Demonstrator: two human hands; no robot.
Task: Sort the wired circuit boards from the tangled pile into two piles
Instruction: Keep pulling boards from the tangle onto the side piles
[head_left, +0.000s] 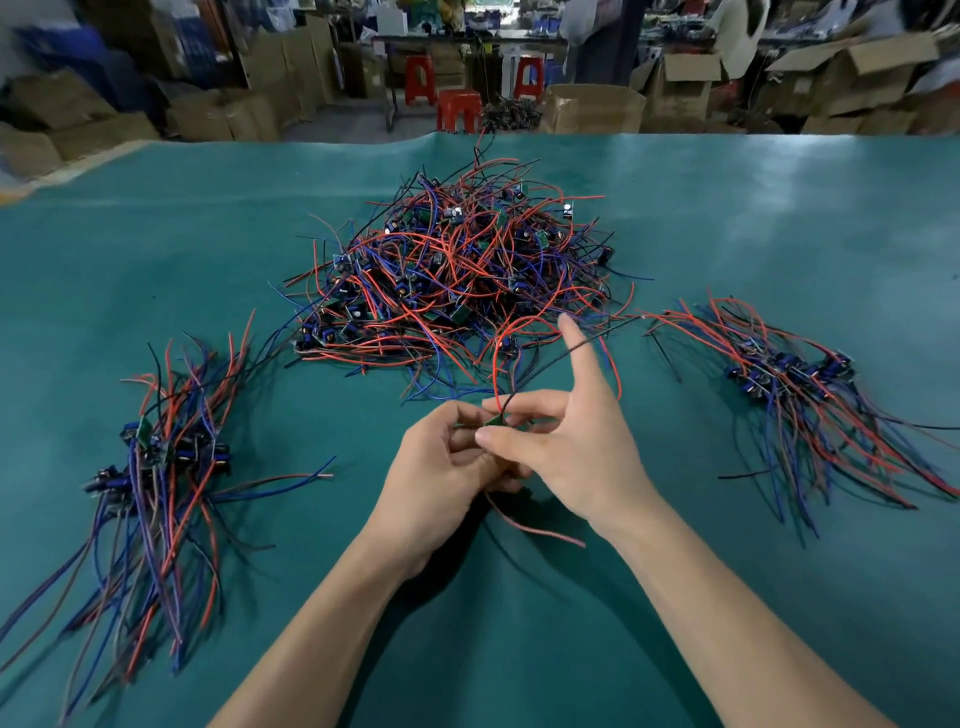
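Note:
A big tangled pile of wired circuit boards (457, 270) with red, blue and black wires lies in the middle of the green table (779, 218). One sorted pile (156, 457) lies at the left, another sorted pile (795, 379) at the right. In front of the tangle, my left hand (441, 473) and my right hand (566, 447) together hold one small green board (493, 422). Its red and black wires rise toward the tangle, and a pink wire hangs below my hands. My right thumb and fingers pinch the board, with the index finger pointing up.
Beyond the table's far edge stand cardboard boxes (592, 109), red stools (457, 109) and benches, with people at the back right. Bare green mat lies between the piles and along the near edge.

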